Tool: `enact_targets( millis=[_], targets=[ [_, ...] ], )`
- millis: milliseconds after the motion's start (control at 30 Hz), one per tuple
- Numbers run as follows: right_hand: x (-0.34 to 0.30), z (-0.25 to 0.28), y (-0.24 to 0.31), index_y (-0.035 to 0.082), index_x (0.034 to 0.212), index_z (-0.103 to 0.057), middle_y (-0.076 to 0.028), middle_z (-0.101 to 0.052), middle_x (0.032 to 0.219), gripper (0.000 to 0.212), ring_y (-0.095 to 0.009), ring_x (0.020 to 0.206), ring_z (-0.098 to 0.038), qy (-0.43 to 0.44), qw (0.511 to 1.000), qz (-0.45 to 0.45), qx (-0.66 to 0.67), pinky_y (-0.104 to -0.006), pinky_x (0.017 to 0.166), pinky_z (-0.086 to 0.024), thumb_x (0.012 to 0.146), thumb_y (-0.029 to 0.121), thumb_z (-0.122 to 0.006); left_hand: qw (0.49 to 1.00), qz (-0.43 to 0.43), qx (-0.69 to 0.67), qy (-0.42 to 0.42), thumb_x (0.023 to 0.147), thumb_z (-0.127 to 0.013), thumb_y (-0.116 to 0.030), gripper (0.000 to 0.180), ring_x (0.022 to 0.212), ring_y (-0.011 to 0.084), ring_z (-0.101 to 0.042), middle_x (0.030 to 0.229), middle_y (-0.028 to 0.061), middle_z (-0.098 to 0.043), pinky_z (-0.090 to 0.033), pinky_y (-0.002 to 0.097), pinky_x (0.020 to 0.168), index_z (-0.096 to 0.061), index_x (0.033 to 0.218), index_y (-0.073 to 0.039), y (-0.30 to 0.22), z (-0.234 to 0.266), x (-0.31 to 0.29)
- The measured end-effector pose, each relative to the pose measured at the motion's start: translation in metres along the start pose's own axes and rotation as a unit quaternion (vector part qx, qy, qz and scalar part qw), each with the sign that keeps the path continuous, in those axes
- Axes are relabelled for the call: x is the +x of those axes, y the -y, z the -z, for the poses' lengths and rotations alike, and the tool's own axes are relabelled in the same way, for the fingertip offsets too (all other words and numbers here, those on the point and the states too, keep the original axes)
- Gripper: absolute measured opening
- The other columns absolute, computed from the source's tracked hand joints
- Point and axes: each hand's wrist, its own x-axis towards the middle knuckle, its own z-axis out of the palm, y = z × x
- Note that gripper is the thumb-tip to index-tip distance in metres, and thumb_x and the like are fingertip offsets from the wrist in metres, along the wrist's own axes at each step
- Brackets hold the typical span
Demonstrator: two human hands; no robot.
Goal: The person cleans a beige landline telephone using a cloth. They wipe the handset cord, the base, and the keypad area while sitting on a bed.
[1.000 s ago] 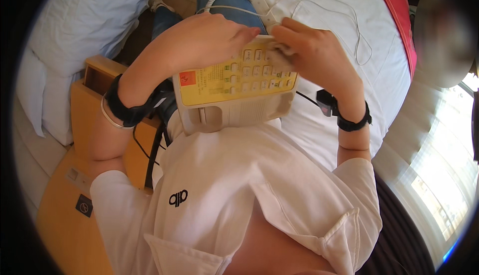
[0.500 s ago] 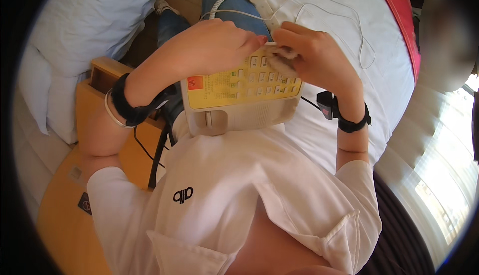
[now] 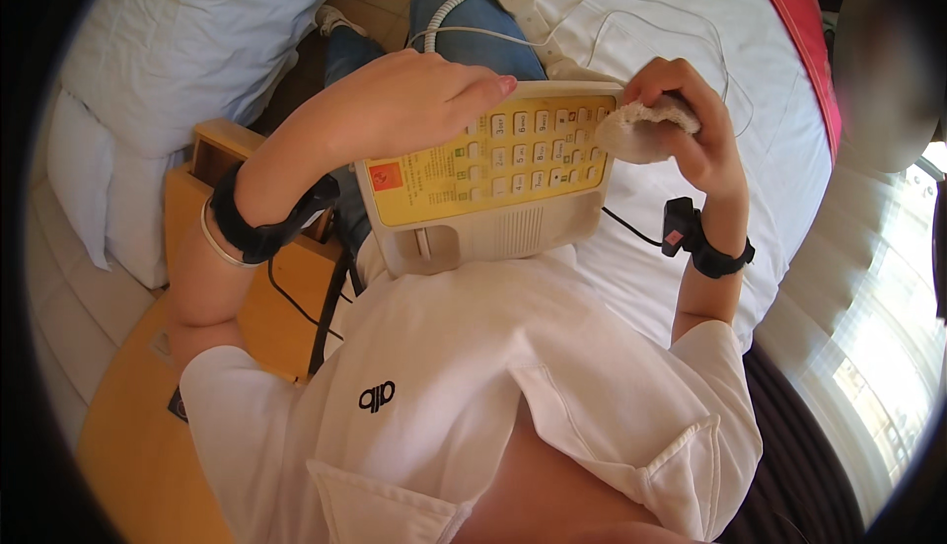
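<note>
A desk telephone base (image 3: 515, 233) with a yellow keypad panel and pale housing is tilted up against the front of my shirt. My left hand (image 3: 419, 100) grips its far left edge, the thumb resting on top and the other fingers mostly hidden behind. At the right edge of the keypad, my right hand (image 3: 702, 122) is closed round a bunched whitish cloth (image 3: 639, 136). Beyond the base, a white coiled cord (image 3: 456, 6) runs near the pale telephone handset (image 3: 521, 3), which lies by my jeans-covered leg.
A white-sheeted bed (image 3: 681, 248) with a red runner (image 3: 797, 21) extends to the right, a thin white cable (image 3: 681, 6) looped across it. On the left are white pillows (image 3: 187, 41) and a wooden bedside table (image 3: 128, 416). Black bands with small devices circle both wrists.
My right hand has moved right with the cloth, from over the keypad to its right edge, uncovering more keys. My left hand keeps its grip on the telephone base.
</note>
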Motion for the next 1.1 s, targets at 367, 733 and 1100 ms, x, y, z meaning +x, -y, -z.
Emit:
enact_targets(
  millis=[367, 733, 1100],
  targets=[
    [0.001, -0.005, 0.007, 0.001, 0.087, -0.054, -0.008, -0.054, 0.088, 0.037, -0.02, 0.082, -0.053, 0.067, 0.998, 0.015, 0.009, -0.0256, 0.075, -0.042, 0.06, -0.016, -0.036, 1.0, -0.003, 0.009, -0.014, 0.096, -0.031, -0.036, 0.042, 0.071, 0.0364, -0.059, 0.077, 0.021, -0.061, -0.048, 0.0398, 0.066, -0.057, 0.11, -0.006, -0.004, 0.001, -0.002],
    [0.029, -0.042, 0.02, 0.008, 0.084, -0.053, -0.003, -0.052, 0.079, 0.02, -0.024, 0.066, -0.058, 0.017, 0.964, 0.008, -0.267, -0.0335, 0.055, -0.046, 0.067, 0.005, -0.065, 1.0, 0.003, 0.027, -0.011, 0.097, -0.03, -0.037, 0.042, 0.068, 0.0371, -0.058, 0.071, 0.0202, -0.06, -0.046, 0.0417, 0.062, -0.057, 0.103, -0.005, -0.01, 0.003, -0.003],
    [0.03, -0.039, 0.024, 0.01, 0.08, -0.048, -0.003, -0.049, 0.075, 0.021, -0.026, 0.06, -0.056, 0.012, 0.95, -0.008, -0.311, -0.0354, 0.051, -0.044, 0.067, 0.01, -0.065, 0.998, -0.009, 0.053, -0.043, 0.097, -0.032, -0.033, 0.038, 0.062, 0.0369, -0.056, 0.065, 0.0184, -0.058, -0.045, 0.0427, 0.057, -0.057, 0.098, -0.004, -0.014, -0.003, -0.01]
  ],
)
